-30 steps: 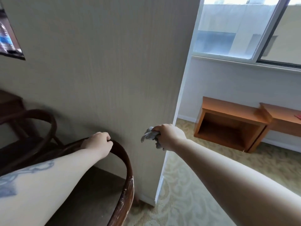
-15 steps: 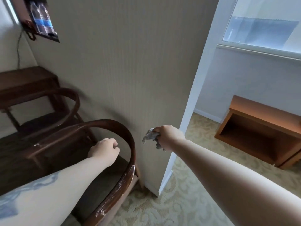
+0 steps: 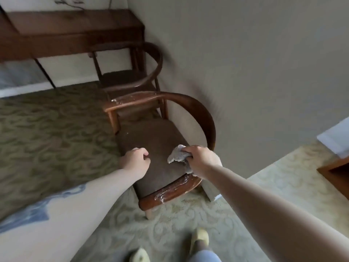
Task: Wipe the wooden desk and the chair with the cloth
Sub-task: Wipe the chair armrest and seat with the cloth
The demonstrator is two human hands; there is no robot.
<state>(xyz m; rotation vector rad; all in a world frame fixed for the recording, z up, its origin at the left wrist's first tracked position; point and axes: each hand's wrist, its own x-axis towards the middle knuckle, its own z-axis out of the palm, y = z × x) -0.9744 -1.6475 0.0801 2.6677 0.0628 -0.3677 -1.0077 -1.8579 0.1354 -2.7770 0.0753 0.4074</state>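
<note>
Two hands now hover over the near chair (image 3: 162,148) seat: the left hand (image 3: 135,161) has released the backrest and curls empty, while the right hand (image 3: 202,160) grips the cloth (image 3: 176,154) at its 9 o'clock, probably ready to wipe. A wooden desk (image 3: 75,31) waits at 11 o'clock.

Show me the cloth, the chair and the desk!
cloth (image 3: 176,155), head view, on its bunched grey middle.
chair (image 3: 205,113), head view, on its curved back rail.
desk (image 3: 75,23), head view, on its top.

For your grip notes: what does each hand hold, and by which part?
Right hand grips the bunched cloth by one end. Left hand, fingers curled, holds nothing.
</note>
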